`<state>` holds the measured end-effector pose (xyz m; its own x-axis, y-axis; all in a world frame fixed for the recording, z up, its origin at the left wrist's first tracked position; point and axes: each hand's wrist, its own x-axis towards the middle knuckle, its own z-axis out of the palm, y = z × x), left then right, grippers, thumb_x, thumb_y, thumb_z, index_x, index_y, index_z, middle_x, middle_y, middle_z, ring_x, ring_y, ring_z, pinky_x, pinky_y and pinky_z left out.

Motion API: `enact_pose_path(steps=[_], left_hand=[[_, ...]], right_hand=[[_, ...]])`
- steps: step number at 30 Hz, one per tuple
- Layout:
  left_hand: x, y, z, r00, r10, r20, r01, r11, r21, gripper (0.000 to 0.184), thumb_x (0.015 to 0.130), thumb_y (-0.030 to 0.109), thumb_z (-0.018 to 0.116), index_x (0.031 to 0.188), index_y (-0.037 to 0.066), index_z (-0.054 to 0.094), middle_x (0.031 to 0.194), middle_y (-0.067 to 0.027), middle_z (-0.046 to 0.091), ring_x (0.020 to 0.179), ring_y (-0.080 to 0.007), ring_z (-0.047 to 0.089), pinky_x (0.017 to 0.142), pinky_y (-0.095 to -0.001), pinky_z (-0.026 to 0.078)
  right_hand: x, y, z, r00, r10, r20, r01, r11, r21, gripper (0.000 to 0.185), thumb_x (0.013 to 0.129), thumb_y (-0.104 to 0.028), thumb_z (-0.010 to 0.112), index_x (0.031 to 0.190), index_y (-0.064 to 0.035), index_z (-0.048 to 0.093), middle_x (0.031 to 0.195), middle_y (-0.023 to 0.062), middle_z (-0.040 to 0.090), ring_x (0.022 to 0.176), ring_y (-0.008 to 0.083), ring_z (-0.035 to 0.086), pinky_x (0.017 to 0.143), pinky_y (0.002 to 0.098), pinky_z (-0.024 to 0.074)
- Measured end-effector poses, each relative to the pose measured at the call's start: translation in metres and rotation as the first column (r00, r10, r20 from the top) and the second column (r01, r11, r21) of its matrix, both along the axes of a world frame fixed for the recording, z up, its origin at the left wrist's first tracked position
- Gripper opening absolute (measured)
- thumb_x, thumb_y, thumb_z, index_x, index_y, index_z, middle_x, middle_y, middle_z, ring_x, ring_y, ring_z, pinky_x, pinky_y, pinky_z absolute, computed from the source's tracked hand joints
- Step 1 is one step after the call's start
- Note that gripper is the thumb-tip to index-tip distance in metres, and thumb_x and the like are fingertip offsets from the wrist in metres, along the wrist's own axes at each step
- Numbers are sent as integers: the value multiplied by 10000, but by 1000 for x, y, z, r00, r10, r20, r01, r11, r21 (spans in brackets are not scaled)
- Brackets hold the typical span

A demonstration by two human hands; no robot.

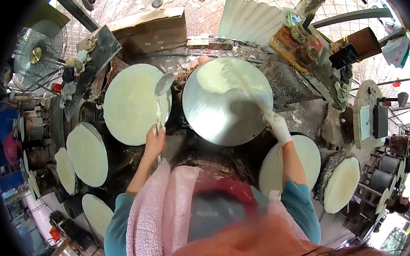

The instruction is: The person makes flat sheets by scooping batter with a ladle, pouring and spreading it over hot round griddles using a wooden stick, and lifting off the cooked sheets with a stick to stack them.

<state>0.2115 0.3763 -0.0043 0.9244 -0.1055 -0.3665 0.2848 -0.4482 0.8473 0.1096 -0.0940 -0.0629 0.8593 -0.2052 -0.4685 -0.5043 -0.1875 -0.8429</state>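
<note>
My left hand (155, 142), bare, is closed around the handle of a metal ladle (164, 84). Its bowl is over the right edge of a round griddle covered by a pale, thin pancake (132, 104). On my right hand (278, 126) is a white glove, and its fingers grip a thin, motion-blurred spreader stick (255, 97). The stick reaches over a shiny round griddle (209, 120). Wet pale batter (232, 76) lies across the far part of that griddle, and bare metal shows nearer me. Whatever is at the stick's far end is too blurred to make out.
More pancake-covered round griddles stand at left (87, 155) and right (340, 185), with another (302, 161) under my right forearm. A cardboard sheet (150, 32) and a corrugated panel (250, 22) stand behind. A fan (36, 55) is at far left.
</note>
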Motion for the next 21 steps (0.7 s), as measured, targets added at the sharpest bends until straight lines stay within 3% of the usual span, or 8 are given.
enact_pose_path(steps=[3, 5, 8, 10, 12, 15, 18, 21], left_hand=[[-6, -8, 15, 984, 89, -156, -94, 995, -24, 180, 920, 146, 530, 808, 8, 501, 594, -28, 456, 521, -118, 429, 488, -307, 373], [-13, 4, -2, 997, 53, -63, -49, 997, 64, 195, 907, 154, 537, 801, -6, 501, 605, -69, 472, 553, -161, 455, 532, -337, 395], [-18, 9, -6, 994, -24, 103, 1, 976, 219, 212, 892, 169, 546, 812, -24, 511, 630, -136, 497, 587, -235, 486, 581, -379, 416], [-20, 11, -3, 986, -74, 152, 27, 956, 292, 220, 889, 176, 547, 831, -35, 522, 651, -174, 514, 603, -282, 500, 602, -397, 424], [-8, 8, -2, 984, -101, 149, 49, 947, 317, 226, 892, 179, 543, 854, -44, 534, 672, -205, 531, 615, -323, 508, 615, -406, 429], [16, -2, -14, 959, -172, 226, 73, 918, 390, 248, 896, 187, 554, 874, -59, 539, 751, -266, 584, 725, -417, 587, 655, -441, 455], [36, -14, -20, 932, -257, 255, 130, 895, 428, 248, 903, 189, 551, 890, -59, 533, 792, -287, 604, 782, -448, 602, 673, -473, 470], [53, -30, -33, 921, -348, 177, 205, 817, 540, 248, 906, 193, 545, 926, -54, 523, 800, -277, 614, 787, -454, 599, 679, -494, 470]], right_hand=[[20, 1, 24, 989, 71, -133, -62, 995, 73, 364, 890, -265, 613, 1220, -112, 642, 689, -73, 559, 545, 49, 453, 463, 216, 356], [10, 17, 20, 972, 188, -141, -161, 971, 179, 398, 890, -273, 617, 1258, -122, 619, 674, -77, 539, 519, 42, 446, 432, 213, 343], [-5, 28, 63, 959, 186, -213, -123, 953, 278, 373, 895, -272, 617, 1235, -117, 633, 674, -65, 539, 476, 42, 416, 415, 206, 323], [3, -14, 19, 895, 224, -386, -234, 972, 21, 388, 891, -227, 640, 1254, -93, 617, 865, -6, 634, 668, 54, 509, 574, 211, 401], [20, -34, 0, 973, 178, -147, -194, 976, -98, 400, 889, -222, 629, 1272, -106, 606, 824, -21, 621, 610, 56, 480, 516, 223, 379], [43, -3, 52, 962, 262, -81, -261, 965, 24, 403, 887, -222, 611, 1274, -111, 604, 748, -53, 592, 566, 59, 442, 481, 224, 355], [18, 3, 34, 914, 352, -204, -310, 927, 210, 416, 882, -214, 595, 1286, -113, 595, 748, -55, 584, 554, 55, 405, 486, 214, 348], [-4, -18, 43, 926, 341, -160, -324, 938, 126, 400, 888, -203, 597, 1277, -109, 603, 818, -32, 613, 626, 49, 473, 516, 201, 384]])
